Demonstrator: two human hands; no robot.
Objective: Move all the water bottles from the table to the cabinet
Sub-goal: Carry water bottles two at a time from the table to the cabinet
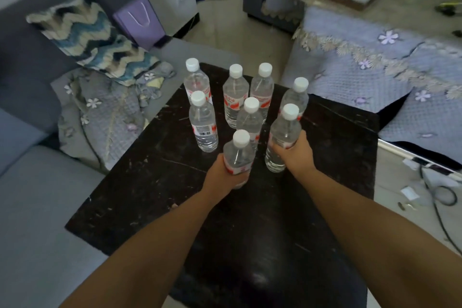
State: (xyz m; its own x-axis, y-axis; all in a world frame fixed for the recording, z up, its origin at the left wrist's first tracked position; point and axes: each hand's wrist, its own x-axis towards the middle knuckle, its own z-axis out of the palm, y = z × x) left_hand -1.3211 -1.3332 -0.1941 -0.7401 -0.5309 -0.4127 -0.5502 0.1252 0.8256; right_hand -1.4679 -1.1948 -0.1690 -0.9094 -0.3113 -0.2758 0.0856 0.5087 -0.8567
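Several clear water bottles with white caps and red-white labels stand upright on a black marble table (140,182). My left hand (222,174) is wrapped around the nearest bottle (238,151) at its label. My right hand (296,155) grips the bottle (283,132) just to its right, around the middle. The other bottles stand behind them, among them one at the left (203,124), one in the middle (250,117) and one at the far left (196,80). No cabinet is in view.
A grey sofa (37,207) with a zigzag pillow (92,37), a crumpled cloth and a purple bag (140,20) borders the table's left. A sofa with a floral cover (375,62) lies to the right. Cables and scraps litter the floor (425,190) at right.
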